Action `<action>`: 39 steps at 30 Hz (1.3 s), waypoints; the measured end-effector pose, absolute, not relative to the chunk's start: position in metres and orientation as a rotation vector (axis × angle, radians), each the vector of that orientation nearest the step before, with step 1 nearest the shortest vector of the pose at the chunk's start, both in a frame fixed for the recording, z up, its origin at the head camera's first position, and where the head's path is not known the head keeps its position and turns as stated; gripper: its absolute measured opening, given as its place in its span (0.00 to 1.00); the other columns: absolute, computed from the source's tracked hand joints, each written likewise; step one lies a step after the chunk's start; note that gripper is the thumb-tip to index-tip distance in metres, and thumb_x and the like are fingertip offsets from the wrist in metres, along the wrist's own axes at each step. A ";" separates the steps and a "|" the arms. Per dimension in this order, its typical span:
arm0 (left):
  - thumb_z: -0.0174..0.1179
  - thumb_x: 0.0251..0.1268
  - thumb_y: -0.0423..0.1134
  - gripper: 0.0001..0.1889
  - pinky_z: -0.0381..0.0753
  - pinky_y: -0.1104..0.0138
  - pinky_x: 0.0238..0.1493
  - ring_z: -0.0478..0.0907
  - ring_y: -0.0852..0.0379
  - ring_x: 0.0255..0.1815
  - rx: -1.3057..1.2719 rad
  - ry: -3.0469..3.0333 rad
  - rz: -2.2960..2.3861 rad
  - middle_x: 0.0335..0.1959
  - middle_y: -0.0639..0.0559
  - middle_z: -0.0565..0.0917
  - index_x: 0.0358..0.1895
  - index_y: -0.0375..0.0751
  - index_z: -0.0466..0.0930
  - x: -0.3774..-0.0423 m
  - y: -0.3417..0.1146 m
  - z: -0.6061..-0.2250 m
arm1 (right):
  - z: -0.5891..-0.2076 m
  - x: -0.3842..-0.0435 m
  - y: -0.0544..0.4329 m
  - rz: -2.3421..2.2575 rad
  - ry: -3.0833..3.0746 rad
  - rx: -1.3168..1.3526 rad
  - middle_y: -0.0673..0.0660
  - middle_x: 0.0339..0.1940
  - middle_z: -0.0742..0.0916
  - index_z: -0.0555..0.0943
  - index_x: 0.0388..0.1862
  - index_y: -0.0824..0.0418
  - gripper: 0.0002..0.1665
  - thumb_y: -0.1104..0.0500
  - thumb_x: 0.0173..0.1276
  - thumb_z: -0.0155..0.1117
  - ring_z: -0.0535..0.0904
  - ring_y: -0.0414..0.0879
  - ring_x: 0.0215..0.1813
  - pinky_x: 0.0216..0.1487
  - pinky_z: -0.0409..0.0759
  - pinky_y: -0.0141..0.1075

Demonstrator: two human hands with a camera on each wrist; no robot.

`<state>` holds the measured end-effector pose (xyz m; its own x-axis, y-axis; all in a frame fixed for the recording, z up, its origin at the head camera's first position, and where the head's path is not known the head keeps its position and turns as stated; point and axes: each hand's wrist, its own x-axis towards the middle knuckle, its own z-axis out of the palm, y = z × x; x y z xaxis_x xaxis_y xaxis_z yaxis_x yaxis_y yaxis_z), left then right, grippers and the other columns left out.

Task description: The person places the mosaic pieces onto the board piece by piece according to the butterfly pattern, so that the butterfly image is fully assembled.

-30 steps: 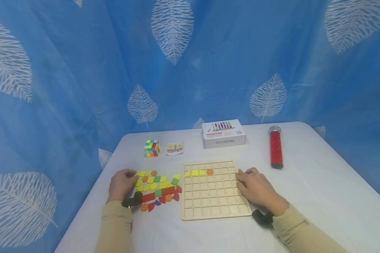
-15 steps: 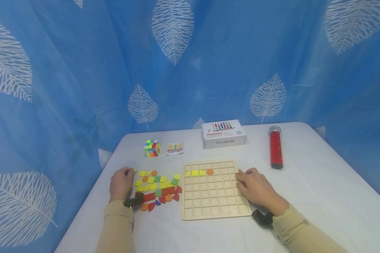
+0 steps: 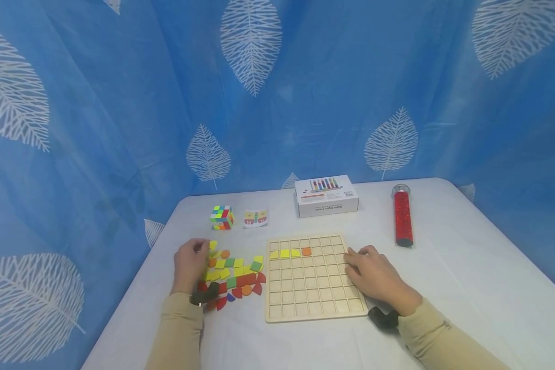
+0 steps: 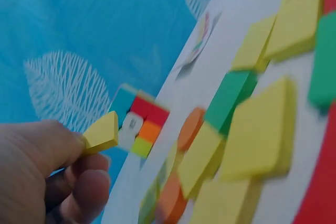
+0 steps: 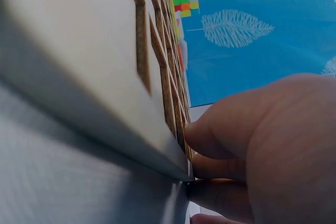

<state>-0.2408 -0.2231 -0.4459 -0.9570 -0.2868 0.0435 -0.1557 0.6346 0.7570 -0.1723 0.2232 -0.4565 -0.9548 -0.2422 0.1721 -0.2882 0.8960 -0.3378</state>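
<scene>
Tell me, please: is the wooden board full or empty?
Partly filled: the wooden board holds only three yellow pieces and one orange disc.

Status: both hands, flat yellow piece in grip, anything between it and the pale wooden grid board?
Left hand pinches flat yellow piece, held up. Right hand holds right edge of pale wooden grid board. Between: only loose coloured flat pieces, lying low.

Curtained booth — blue leaf-print drapes [image 3: 300,97]
</scene>
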 end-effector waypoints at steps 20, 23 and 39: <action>0.64 0.70 0.47 0.13 0.81 0.53 0.57 0.83 0.51 0.52 0.117 -2.671 -1.398 0.51 0.52 0.88 0.53 0.50 0.88 -0.234 -0.135 -0.450 | -0.453 -0.171 0.228 0.534 -2.911 0.424 0.64 0.67 0.83 0.84 0.62 0.62 0.22 0.56 0.73 0.61 0.78 0.61 0.61 0.55 0.78 0.58; 0.65 0.69 0.47 0.13 0.82 0.54 0.55 0.83 0.52 0.47 0.073 -2.654 -1.487 0.50 0.52 0.88 0.52 0.51 0.88 -0.232 -0.121 -0.451 | -0.454 -0.171 0.228 0.530 -2.908 0.426 0.63 0.67 0.83 0.84 0.62 0.62 0.21 0.56 0.73 0.61 0.78 0.61 0.61 0.55 0.78 0.58; 0.64 0.68 0.39 0.09 0.80 0.61 0.38 0.81 0.54 0.37 -0.104 -2.673 -1.355 0.39 0.51 0.88 0.46 0.43 0.90 -0.249 -0.072 -0.435 | -0.458 -0.172 0.228 0.573 -2.906 0.426 0.62 0.68 0.83 0.84 0.62 0.61 0.22 0.56 0.73 0.61 0.78 0.59 0.60 0.54 0.78 0.56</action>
